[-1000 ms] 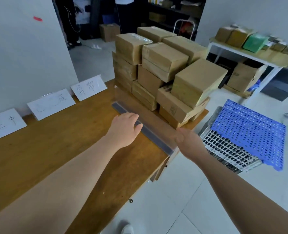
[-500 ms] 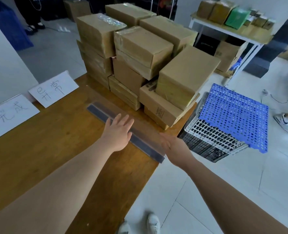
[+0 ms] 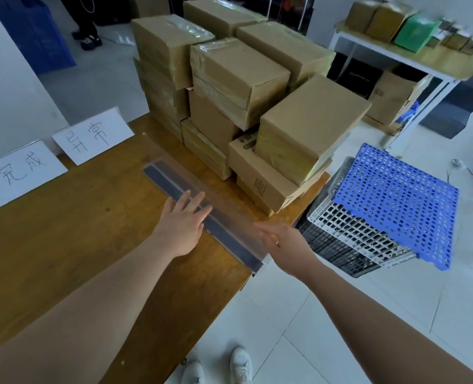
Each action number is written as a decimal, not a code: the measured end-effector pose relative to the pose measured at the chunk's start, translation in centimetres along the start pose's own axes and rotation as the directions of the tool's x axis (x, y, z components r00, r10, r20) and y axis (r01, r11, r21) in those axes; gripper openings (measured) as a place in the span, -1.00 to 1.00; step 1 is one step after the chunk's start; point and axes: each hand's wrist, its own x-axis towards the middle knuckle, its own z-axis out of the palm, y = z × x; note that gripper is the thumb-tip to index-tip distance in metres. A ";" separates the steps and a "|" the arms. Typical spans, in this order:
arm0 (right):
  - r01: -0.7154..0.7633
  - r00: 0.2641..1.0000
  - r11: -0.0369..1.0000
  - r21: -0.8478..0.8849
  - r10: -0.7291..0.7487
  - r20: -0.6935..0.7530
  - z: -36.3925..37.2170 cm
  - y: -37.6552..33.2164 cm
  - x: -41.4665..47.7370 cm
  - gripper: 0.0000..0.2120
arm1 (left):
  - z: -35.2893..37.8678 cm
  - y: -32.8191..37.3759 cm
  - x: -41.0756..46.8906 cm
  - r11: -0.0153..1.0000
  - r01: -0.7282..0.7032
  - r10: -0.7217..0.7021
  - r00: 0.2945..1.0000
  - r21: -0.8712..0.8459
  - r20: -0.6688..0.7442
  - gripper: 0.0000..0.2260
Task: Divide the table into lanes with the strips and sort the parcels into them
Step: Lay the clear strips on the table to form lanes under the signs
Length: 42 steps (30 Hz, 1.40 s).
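Observation:
A long clear strip (image 3: 174, 184) with a dark base lies across the wooden table (image 3: 63, 231), just in front of a stack of several brown taped parcels (image 3: 240, 79) at the table's far right end. My left hand (image 3: 181, 225) is flat with straight fingers, its fingertips over the middle of the strip. My right hand (image 3: 283, 242) is open with straight fingers beside the strip's near end, at the table's front edge. Neither hand holds anything.
Two white handwritten signs (image 3: 91, 134) (image 3: 13, 173) lean against the wall at the table's back. Beside the table on the right stand white crates (image 3: 348, 234) with a blue perforated panel (image 3: 395, 200) on top. A white shelf (image 3: 401, 56) with boxes stands further right. A person's legs (image 3: 87, 20) show at the back.
My view has moved closer to the parcels. My left hand's fingers have spread out over the strip, and my right hand has drawn slightly back from the strip's near end.

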 end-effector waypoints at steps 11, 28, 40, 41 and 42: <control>0.051 0.996 0.995 0.087 -0.057 0.073 -0.5 1.6 0.1 -0.69 | -0.5 1.6 0.1 0.999 0.032 -0.034 0.997 -0.027 -0.072 -0.32; -0.020 0.990 0.981 0.191 -0.007 0.138 -0.6 3.0 0.7 -0.75 | -2.6 3.3 0.9 0.519 0.290 -0.446 0.894 -0.804 0.035 -0.78; 0.021 0.981 1.000 -0.004 -0.020 0.193 0.9 1.3 2.4 -0.71 | -2.3 3.2 2.2 0.096 0.370 -0.569 0.782 -0.924 0.254 -0.80; 0.049 0.981 0.999 -0.017 -0.045 0.189 1.2 1.1 2.6 -0.72 | -2.4 3.2 1.8 0.105 0.363 -0.565 0.788 -0.926 0.245 -0.82; 0.083 0.979 0.996 -0.029 -0.076 0.188 1.5 0.9 2.8 -0.73 | -2.4 3.3 1.4 0.127 0.357 -0.562 0.795 -0.925 0.229 -0.84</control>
